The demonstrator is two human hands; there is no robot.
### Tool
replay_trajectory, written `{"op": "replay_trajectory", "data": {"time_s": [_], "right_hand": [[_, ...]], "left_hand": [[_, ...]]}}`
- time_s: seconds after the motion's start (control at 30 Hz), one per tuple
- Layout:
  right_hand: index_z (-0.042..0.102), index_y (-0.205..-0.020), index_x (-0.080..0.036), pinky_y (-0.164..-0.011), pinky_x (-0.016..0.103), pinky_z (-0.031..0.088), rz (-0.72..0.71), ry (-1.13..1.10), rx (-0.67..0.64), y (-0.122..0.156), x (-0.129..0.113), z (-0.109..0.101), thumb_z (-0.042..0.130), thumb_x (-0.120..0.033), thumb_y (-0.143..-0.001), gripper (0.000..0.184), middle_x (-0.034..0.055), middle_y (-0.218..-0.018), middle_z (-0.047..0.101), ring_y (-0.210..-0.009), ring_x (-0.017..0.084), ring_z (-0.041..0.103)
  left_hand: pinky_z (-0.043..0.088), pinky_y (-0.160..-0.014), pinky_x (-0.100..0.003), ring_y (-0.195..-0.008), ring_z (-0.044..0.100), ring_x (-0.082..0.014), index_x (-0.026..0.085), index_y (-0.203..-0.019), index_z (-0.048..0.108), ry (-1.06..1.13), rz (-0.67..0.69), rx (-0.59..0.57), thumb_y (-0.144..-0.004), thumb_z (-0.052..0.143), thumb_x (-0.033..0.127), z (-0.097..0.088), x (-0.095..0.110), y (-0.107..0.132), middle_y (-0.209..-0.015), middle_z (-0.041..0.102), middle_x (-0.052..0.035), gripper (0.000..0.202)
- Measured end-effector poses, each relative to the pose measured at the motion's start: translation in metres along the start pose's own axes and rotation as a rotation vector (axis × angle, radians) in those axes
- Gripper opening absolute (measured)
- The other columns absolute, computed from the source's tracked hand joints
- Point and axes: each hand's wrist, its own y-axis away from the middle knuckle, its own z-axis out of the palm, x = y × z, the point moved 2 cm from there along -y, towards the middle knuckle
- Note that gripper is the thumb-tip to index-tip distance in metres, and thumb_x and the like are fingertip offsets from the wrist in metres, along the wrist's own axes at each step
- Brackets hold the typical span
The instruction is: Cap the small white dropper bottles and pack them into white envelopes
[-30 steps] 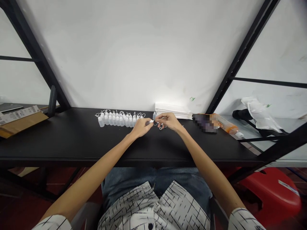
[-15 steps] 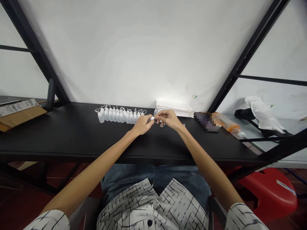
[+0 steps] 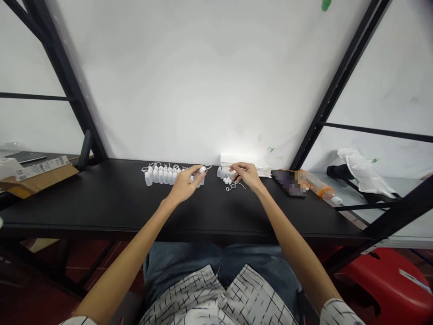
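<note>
White plastic shows at the tips of the left hand [image 3: 184,184]: its thumb and forefinger are clamped on a small cap [image 3: 202,169], and a thin loop of the same white reaches out to the right of those fingertips. How much of a bottle sits under this cap is hidden by the hand. To the left of the left fingers, and partly behind them, a close cluster of small capped bottles [image 3: 160,176] stands upright on the black table [image 3: 203,216], their thin loops sticking up; a few more bottle bodies show just below the left fingertips.

The fingers of the right hand [image 3: 248,175] are bent and apart, with a gap between the thumb and forefinger. Just below and to the left of those fingertips lie loose caps [image 3: 227,180] with curling loops. Small bottles [image 3: 219,172] stand right beside the right fingertips, on their left.

Beyond the right fingers, against the wall [image 3: 203,90], is a stack of white paper [image 3: 245,162]. Well to the right of them, an orange-labelled drink bottle [image 3: 318,186] lies on its side next to a blurred dark thing [image 3: 287,183]. Far left of the left fingers is a brown cardboard box [image 3: 50,179].
</note>
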Motion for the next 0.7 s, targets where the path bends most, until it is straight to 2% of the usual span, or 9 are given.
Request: {"op": "replay_trajectory", "data": {"time_s": [0.1,0.17,0.27,0.33,0.43,0.5,0.6,0.7], "right_hand": [[0.067,-0.077,-0.012,-0.039,0.020,0.046,-0.016,0.064,-0.010,0.000,0.004,0.001,0.070,-0.054,-0.073,0.042,0.0096,-0.083,0.068,-0.051,0.012,0.063],[0.067,-0.076,-0.012,-0.039,0.020,0.046,-0.027,0.103,-0.025,0.000,0.008,0.003,0.068,-0.054,-0.075,0.042,0.0101,-0.082,0.068,-0.050,0.012,0.063],[0.068,-0.075,-0.012,-0.039,0.020,0.047,-0.035,0.144,-0.050,-0.001,0.012,0.005,0.066,-0.054,-0.076,0.042,0.0103,-0.080,0.069,-0.050,0.012,0.062],[0.068,-0.075,-0.013,-0.039,0.021,0.047,-0.034,0.167,-0.064,-0.001,0.014,0.006,0.066,-0.053,-0.077,0.040,0.0097,-0.078,0.070,-0.051,0.013,0.063],[0.068,-0.073,-0.014,-0.041,0.022,0.047,-0.037,0.256,-0.091,0.000,0.015,0.007,0.064,-0.048,-0.079,0.036,0.0079,-0.070,0.069,-0.052,0.015,0.063],[0.068,-0.072,-0.014,-0.044,0.023,0.047,-0.046,0.354,-0.121,0.001,0.015,0.007,0.060,-0.045,-0.081,0.034,0.0062,-0.063,0.067,-0.052,0.017,0.064],[0.068,-0.073,-0.014,-0.048,0.024,0.047,-0.061,0.476,-0.164,0.003,0.015,0.010,0.055,-0.043,-0.085,0.034,0.0047,-0.058,0.066,-0.052,0.017,0.064],[0.068,-0.073,-0.015,-0.050,0.025,0.045,-0.086,0.560,-0.203,0.004,0.014,0.012,0.052,-0.042,-0.086,0.034,0.0044,-0.058,0.067,-0.052,0.017,0.064]], "left_hand": [[0.049,-0.085,-0.033,-0.101,0.066,-0.0253,0.020,-0.113,0.062,0.000,-0.122,0.113,-0.084,0.059,0.049,-0.035,-0.015,0.007,-0.107,0.073,-0.0078,0.041],[0.050,-0.084,-0.034,-0.104,0.066,-0.0261,0.019,-0.113,0.059,0.003,-0.162,0.170,-0.083,0.060,0.050,-0.061,-0.029,0.011,-0.106,0.073,-0.0090,0.043],[0.052,-0.079,-0.032,-0.095,0.068,-0.0242,0.018,-0.105,0.062,-0.070,-0.212,0.266,-0.079,0.063,0.051,-0.095,-0.051,0.022,-0.102,0.074,-0.0083,0.041],[0.052,-0.075,-0.030,-0.094,0.067,-0.0235,0.017,-0.099,0.066,-0.167,-0.233,0.349,-0.076,0.065,0.051,-0.110,-0.064,0.032,-0.102,0.073,-0.0081,0.041],[0.054,-0.072,-0.028,-0.092,0.067,-0.0224,0.017,-0.100,0.071,-0.246,-0.276,0.429,-0.074,0.065,0.048,-0.118,-0.080,0.046,-0.102,0.072,-0.0075,0.041],[0.055,-0.076,-0.029,-0.090,0.069,-0.0222,0.017,-0.100,0.072,-0.281,-0.330,0.425,-0.073,0.067,0.045,-0.117,-0.088,0.052,-0.098,0.074,-0.0064,0.039],[0.056,-0.082,-0.031,-0.087,0.071,-0.0235,0.015,-0.095,0.073,-0.315,-0.413,0.339,-0.071,0.069,0.041,-0.111,-0.100,0.056,-0.092,0.075,-0.0066,0.036],[0.057,-0.074,-0.031,-0.081,0.072,-0.0246,0.013,-0.091,0.073,-0.302,-0.473,0.236,-0.070,0.069,0.041,-0.107,-0.110,0.054,-0.087,0.076,-0.0086,0.036]]}}
